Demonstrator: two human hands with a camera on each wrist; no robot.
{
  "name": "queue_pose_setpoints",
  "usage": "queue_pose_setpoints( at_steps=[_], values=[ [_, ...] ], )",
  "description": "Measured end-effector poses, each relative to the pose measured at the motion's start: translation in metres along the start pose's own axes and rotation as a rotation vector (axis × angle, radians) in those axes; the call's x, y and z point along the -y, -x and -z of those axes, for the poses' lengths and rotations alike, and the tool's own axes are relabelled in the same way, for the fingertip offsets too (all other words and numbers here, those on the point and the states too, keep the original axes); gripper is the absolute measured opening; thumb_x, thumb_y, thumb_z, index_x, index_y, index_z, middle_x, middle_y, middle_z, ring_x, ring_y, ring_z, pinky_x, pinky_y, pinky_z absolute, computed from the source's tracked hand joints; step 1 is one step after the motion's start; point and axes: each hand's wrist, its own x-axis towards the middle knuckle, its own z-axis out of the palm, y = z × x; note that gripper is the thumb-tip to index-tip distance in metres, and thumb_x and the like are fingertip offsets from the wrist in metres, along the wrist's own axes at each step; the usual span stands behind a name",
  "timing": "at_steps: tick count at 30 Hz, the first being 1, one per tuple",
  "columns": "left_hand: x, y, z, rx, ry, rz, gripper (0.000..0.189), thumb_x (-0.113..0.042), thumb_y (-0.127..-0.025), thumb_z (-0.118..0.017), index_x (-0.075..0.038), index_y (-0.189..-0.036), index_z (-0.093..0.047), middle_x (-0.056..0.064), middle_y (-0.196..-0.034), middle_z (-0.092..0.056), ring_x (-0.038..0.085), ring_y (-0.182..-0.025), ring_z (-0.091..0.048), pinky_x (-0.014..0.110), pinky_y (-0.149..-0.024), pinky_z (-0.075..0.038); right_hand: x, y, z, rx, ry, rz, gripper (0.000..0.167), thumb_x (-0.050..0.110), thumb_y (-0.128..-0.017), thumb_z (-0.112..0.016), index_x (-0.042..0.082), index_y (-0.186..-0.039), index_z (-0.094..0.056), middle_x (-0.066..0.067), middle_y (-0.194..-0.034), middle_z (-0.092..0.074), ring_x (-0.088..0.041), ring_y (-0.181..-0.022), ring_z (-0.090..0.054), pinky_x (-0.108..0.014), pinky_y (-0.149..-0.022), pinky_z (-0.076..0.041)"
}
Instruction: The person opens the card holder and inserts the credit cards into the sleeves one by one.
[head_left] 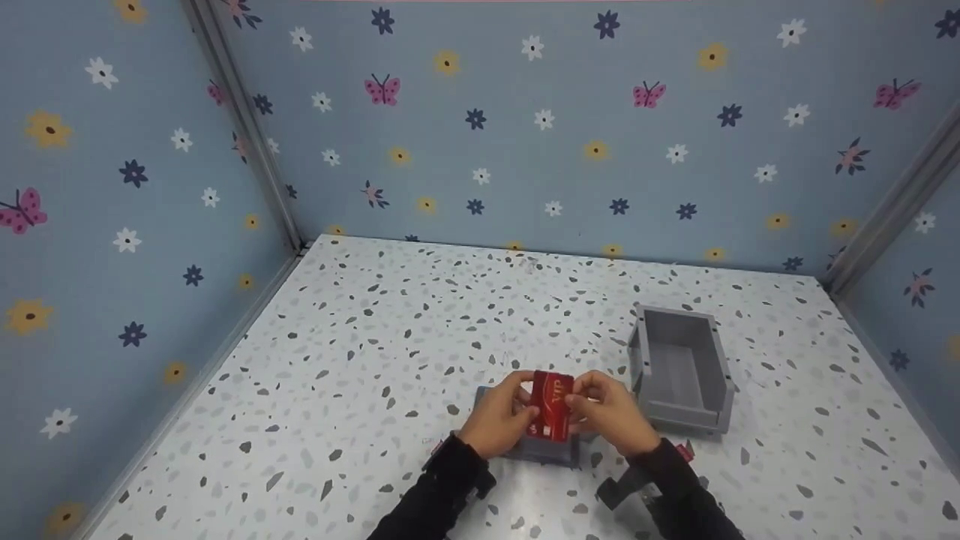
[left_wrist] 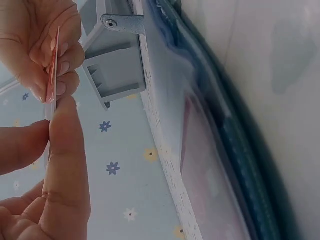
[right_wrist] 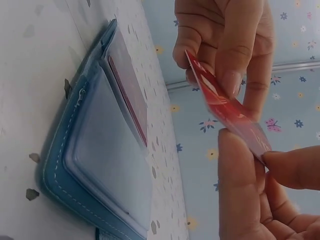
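Note:
A red card with "VIP" lettering [head_left: 553, 405] is held up between both hands over the table. My left hand [head_left: 496, 421] pinches it along its left side, thumb on the front. From the other side my right hand [head_left: 611, 416] pinches its right edge between thumb and fingers. Below the hands lies an open blue card holder [right_wrist: 70, 195] with stitched edges and clear plastic sleeves [right_wrist: 112, 150]. Another red card [right_wrist: 127, 100] shows inside one of the sleeves. In the head view the hands and the held card cover much of the holder.
A grey open-topped bin [head_left: 682, 415] stands on the speckled table [head_left: 360, 352] just right of the right hand. Flower-patterned walls [head_left: 510, 135] enclose the table at the back and both sides, with metal posts [head_left: 251, 127] at the corners.

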Motion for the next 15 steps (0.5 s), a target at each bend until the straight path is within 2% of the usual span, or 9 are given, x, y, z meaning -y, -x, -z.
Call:
queue_pose_setpoints(
  at_steps=[5,9,15],
  values=[
    [-0.001,0.001,0.002,0.005,0.015,0.015,0.048,-0.002,-0.089,-0.063,-0.008,-0.135,-0.052,0.005,-0.089,-0.066,0.011,-0.071,-0.058,0.023,-0.063,-0.051,-0.001,-0.001,0.000,0.003,0.009,-0.006,0.016,0.000,-0.090,-0.059,-0.005,-0.099,-0.048,-0.007,-0.090,-0.064,-0.016,-0.072,-0.066,-0.037,-0.067,-0.062],
    [-0.003,0.001,0.008,-0.009,0.031,0.015,0.048,-0.001,-0.089,-0.062,-0.008,-0.135,-0.052,0.006,-0.091,-0.066,0.012,-0.075,-0.061,0.024,-0.066,-0.053,-0.001,-0.002,0.004,0.024,0.041,0.038,0.020,0.004,-0.091,-0.061,-0.007,-0.103,-0.049,-0.007,-0.092,-0.065,-0.016,-0.073,-0.067,-0.039,-0.069,-0.062],
    [-0.002,0.001,0.024,-0.049,0.043,0.018,0.051,0.000,-0.090,-0.060,-0.008,-0.139,-0.048,0.009,-0.093,-0.065,0.011,-0.072,-0.062,0.027,-0.060,-0.056,0.002,-0.001,0.015,-0.011,0.217,0.136,0.025,0.009,-0.091,-0.065,-0.008,-0.106,-0.055,-0.014,-0.096,-0.065,-0.022,-0.079,-0.070,-0.032,-0.070,-0.062]
  ],
)
